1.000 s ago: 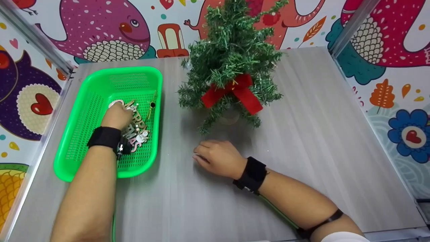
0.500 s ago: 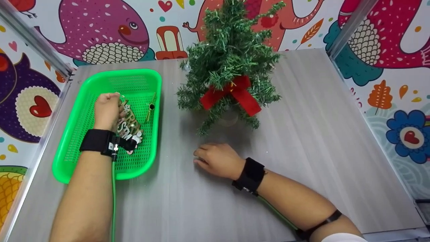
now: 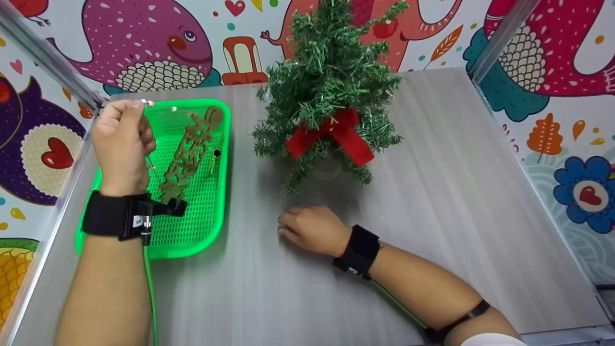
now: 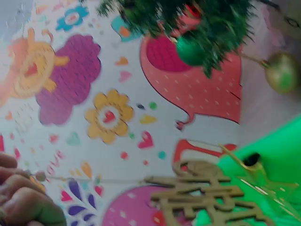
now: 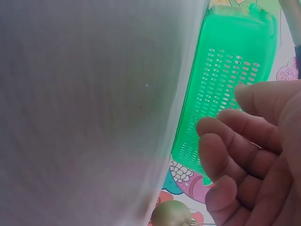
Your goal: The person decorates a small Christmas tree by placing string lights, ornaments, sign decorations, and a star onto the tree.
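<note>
My left hand (image 3: 122, 144) pinches the beaded string of a wooden lettering ornament (image 3: 190, 149) above the left side of the green basket (image 3: 223, 202). The ornament hangs tilted over the basket with its plain brown side showing. In the left wrist view the thin string (image 4: 94, 180) runs taut from my fingers (image 4: 28, 202) to the cut-out letters. My right hand (image 3: 314, 229) rests on the table in front of the Christmas tree (image 3: 336, 81), holding nothing. Its fingers (image 5: 216, 150) are loosely curled in the right wrist view.
A small gold trumpet ornament (image 3: 216, 154) lies along the basket's right side. A red bow (image 3: 331, 132) sits on the tree's lower front. Gold (image 4: 281, 73) and green baubles (image 4: 190, 49) hang by the tree. Patterned walls (image 3: 38, 144) and metal posts bound the table.
My left hand has risen out of the basket and moved left, lifting the lettering ornament by its string. The ornament has turned from its lettered front to its brown side. My right hand stays put.
</note>
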A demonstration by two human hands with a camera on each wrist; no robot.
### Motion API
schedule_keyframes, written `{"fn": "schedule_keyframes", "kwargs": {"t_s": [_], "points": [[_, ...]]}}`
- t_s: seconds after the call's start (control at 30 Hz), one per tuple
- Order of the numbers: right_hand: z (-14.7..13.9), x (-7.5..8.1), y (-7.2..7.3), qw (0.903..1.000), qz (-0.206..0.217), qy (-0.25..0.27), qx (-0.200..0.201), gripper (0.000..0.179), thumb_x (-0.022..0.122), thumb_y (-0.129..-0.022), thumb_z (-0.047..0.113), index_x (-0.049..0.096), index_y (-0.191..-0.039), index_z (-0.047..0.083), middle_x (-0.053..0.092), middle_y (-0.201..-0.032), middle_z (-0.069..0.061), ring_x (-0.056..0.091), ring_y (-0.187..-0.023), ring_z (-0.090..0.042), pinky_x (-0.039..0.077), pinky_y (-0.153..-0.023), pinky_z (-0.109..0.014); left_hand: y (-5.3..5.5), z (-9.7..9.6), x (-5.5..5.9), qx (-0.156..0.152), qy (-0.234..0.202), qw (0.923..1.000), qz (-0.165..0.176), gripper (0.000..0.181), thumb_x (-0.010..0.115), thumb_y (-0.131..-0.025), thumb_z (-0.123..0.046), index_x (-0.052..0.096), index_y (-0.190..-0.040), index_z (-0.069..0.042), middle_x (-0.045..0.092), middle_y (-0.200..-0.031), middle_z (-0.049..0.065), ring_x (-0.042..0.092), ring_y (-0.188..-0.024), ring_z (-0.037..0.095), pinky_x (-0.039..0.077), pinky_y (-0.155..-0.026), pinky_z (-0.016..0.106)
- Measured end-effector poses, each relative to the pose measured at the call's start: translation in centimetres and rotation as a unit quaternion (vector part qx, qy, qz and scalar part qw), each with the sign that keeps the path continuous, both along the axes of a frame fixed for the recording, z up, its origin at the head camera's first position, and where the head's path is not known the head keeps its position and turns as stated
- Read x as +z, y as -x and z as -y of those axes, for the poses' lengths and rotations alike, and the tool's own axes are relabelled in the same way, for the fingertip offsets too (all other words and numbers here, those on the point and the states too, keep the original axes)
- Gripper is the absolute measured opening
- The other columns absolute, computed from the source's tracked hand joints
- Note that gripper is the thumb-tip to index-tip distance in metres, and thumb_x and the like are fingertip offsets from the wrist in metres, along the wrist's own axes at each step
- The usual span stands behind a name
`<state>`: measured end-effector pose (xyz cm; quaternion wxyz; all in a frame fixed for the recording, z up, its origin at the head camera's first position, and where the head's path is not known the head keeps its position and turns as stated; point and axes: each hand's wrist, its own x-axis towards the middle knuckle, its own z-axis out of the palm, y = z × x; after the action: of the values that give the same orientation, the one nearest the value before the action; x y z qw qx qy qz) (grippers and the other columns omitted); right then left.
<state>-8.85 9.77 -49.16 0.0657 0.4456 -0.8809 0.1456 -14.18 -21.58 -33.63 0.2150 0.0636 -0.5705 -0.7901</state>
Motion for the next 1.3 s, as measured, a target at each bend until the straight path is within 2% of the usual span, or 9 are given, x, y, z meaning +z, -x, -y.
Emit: {"fn": "schedule_keyframes", "kwargs": {"t_s": [0.1,0.23,0.4,0.57,0.7,0.87,0.97,1.1,1.3], "points": [[0.0,0.6,-0.2,0.9996,-0.001,0.027,0.007,0.017,0.062,-0.105,0.031,0.073,-0.108,0.019,0.071,-0.094,0.003,0.069,-0.080,-0.011,0.058,-0.070,-0.030,-1.4,-1.6,1.7,0.001,0.047,0.9978,-0.046,0.010,0.062,-0.100,-0.005,0.063,-0.091,-0.002,0.041,-0.055,-0.001,0.027,-0.043,0.009,0.015,-0.042,0.020],[-0.2,2.2,-0.8,0.9927,0.017,0.118,0.019,0.018,0.062,-0.106,0.027,0.074,-0.111,0.015,0.071,-0.097,0.000,0.067,-0.083,-0.012,0.057,-0.073,-0.029,-3.8,-3.9,3.3,-0.019,0.105,0.9892,-0.101,0.005,0.066,-0.096,-0.001,0.066,-0.092,0.000,0.045,-0.057,0.000,0.030,-0.045,0.011,0.019,-0.044,0.021],[-0.2,3.9,-1.6,0.9613,0.006,0.273,0.034,0.020,0.070,-0.099,0.014,0.070,-0.118,0.006,0.070,-0.104,-0.006,0.066,-0.093,-0.014,0.056,-0.083,-0.026,-6.8,-6.2,4.2,-0.060,0.202,0.9713,-0.111,0.008,0.068,-0.095,-0.004,0.069,-0.095,0.004,0.062,-0.069,0.004,0.032,-0.048,0.013,0.018,-0.046,0.025],[-0.1,4.7,-1.9,0.9233,-0.109,0.367,-0.035,0.095,0.093,-0.078,0.026,0.039,-0.148,-0.006,0.047,-0.144,-0.028,0.047,-0.137,-0.036,0.044,-0.116,-0.043,-9.0,-7.6,3.7,-0.095,0.321,0.9363,-0.106,0.004,0.069,-0.096,-0.004,0.071,-0.097,-0.001,0.059,-0.069,0.003,0.031,-0.050,0.013,0.021,-0.046,0.029],[-0.2,5.3,-1.9,0.9220,-0.111,0.368,-0.048,0.121,0.099,-0.068,0.035,0.027,-0.158,0.000,0.041,-0.151,-0.027,0.035,-0.148,-0.040,0.033,-0.125,-0.050,-10.2,-8.8,3.0,-0.154,0.344,0.9207,-0.099,0.001,0.070,-0.097,-0.006,0.069,-0.097,-0.005,0.058,-0.070,0.002,0.039,-0.053,0.013,0.029,-0.046,0.027],[-0.2,5.3,-2.0,0.9420,-0.076,0.327,-0.011,0.103,0.096,-0.072,0.037,0.040,-0.147,-0.007,0.054,-0.145,-0.022,0.045,-0.142,-0.042,0.038,-0.120,-0.055,-11.6,-10.9,2.1,-0.250,0.317,0.9116,-0.079,0.004,0.069,-0.098,-0.007,0.067,-0.096,-0.008,0.067,-0.078,0.005,0.054,-0.060,0.014,0.045,-0.048,0.027],[-0.4,5.2,-2.2,0.9439,0.006,0.328,0.040,0.062,0.091,-0.081,0.025,0.061,-0.128,-0.002,0.071,-0.117,-0.011,0.066,-0.110,-0.026,0.055,-0.098,-0.038,-12.4,-11.7,1.7,-0.284,0.321,0.9002,-0.080,0.005,0.070,-0.099,-0.008,0.067,-0.096,-0.011,0.069,-0.081,0.003,0.059,-0.063,0.015,0.051,-0.053,0.029],[-0.7,5.6,-2.1,0.9322,0.115,0.333,0.085,0.025,0.081,-0.091,0.015,0.073,-0.114,0.010,0.074,-0.098,-0.004,0.067,-0.084,-0.013,0.056,-0.074,-0.025,-12.7,-12.0,1.5,-0.270,0.345,0.8947,-0.087,0.007,0.071,-0.099,-0.011,0.068,-0.097,-0.017,0.069,-0.083,-0.004,0.061,-0.067,0.015,0.054,-0.059,0.028],[-1.4,6.5,-1.5,0.9221,0.155,0.344,0.084,0.020,0.076,-0.094,0.007,0.075,-0.114,0.007,0.078,-0.105,-0.007,0.074,-0.095,-0.015,0.061,-0.083,-0.025,-12.9,-11.2,1.1,-0.229,0.386,0.8876,-0.101,0.010,0.073,-0.096,-0.007,0.070,-0.098,-0.016,0.070,-0.088,-0.008,0.055,-0.067,0.011,0.045,-0.057,0.024]]}}
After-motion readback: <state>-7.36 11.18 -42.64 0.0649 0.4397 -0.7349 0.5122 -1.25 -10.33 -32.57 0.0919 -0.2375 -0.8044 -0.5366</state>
